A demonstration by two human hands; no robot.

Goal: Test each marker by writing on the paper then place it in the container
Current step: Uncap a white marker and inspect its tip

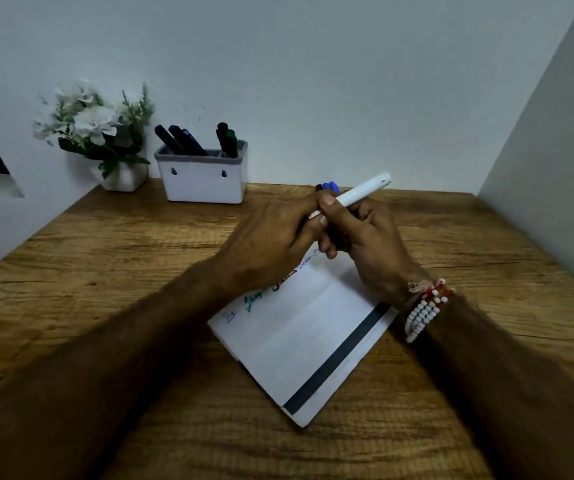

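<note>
A white marker (361,191) slants up to the right above the far end of the paper. My right hand (365,244) grips its barrel, and my left hand (271,244) pinches its lower end, where a bit of red shows between the fingers. The white folded paper (306,341) lies on the wooden desk (105,271) under both hands, with blue, green and dark scribbles along its upper left edge and a dark stripe near its right edge. The white container (204,178) with a grey rim stands at the back and holds several dark markers (188,142).
A small white pot of white flowers (95,133) stands left of the container. Blue and black marker ends (328,187) peek out behind my hands on the desk. Walls close the desk at the back and right. A beaded bracelet (424,310) circles my right wrist.
</note>
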